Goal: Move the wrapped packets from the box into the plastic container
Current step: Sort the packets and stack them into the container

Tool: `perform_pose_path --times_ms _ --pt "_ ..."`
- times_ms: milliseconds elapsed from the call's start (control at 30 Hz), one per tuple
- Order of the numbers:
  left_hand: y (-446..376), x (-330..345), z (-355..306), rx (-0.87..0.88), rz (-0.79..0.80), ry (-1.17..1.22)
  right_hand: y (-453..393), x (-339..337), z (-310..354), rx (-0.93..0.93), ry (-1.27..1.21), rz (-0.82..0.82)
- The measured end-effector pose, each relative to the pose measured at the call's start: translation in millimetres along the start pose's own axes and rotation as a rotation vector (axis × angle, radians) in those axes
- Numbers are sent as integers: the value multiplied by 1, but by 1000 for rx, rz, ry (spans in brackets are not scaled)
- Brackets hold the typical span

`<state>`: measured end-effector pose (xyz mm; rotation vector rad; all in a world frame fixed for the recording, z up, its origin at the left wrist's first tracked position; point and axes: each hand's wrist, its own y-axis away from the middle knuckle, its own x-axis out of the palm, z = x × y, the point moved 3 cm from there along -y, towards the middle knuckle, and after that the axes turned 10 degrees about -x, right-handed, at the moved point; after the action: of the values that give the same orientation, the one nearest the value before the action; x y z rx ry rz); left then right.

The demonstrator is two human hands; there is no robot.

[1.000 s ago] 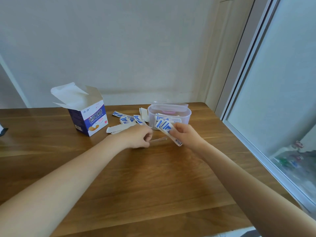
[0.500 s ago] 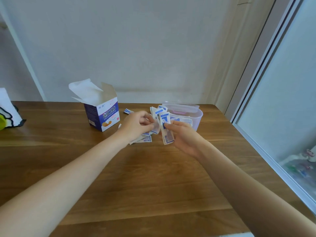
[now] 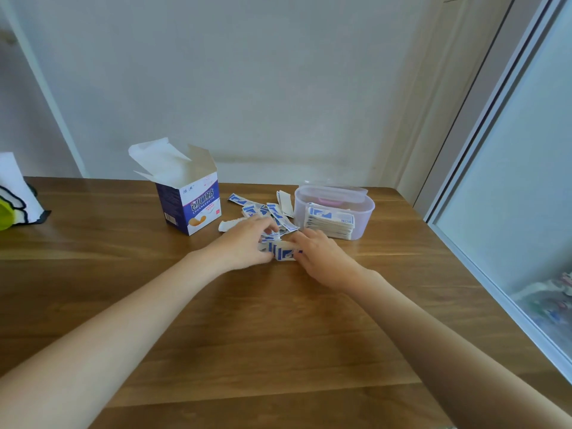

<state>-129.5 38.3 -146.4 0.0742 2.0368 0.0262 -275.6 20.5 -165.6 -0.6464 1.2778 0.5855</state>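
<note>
Head view: a stack of packets is already lying in the container beyond the right hand. A small bunch is being pinched between both hands, left hand included; more packets are lying beyond, beside the open box.

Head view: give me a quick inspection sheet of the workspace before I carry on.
Surface: wooden table, bare wood nearest the camera.
Job's things: box upright, flaps open; plastic container, open-topped, a stack of packets inside; loose packets scattered between them.
Clutter: white and green item at the table's left edge, cut off.
Hands: left hand and right hand together gather a small bundle of packets on the table.
Cables: nothing seen.
Surroundings: plain wall behind; glass panel on the right.
</note>
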Motion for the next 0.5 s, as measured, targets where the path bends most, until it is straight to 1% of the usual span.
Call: perform_pose_path --times_ms 67,167,267,300,400,500 --pt "-1 6 -6 25 42 -11 0 -1 -2 -7 -22 -6" --pt "-3 10 -13 26 38 21 3 -6 -1 -20 -62 -26" --pt "-3 10 -12 23 15 45 10 -14 -11 39 71 -35" --pt "-3 10 -10 13 15 54 12 -17 -16 67 71 -45" --pt "-2 11 -5 -34 31 112 17 -23 -27 143 -137 -72" --pt "-3 13 -3 -98 0 209 17 -23 -23 127 -157 -98"
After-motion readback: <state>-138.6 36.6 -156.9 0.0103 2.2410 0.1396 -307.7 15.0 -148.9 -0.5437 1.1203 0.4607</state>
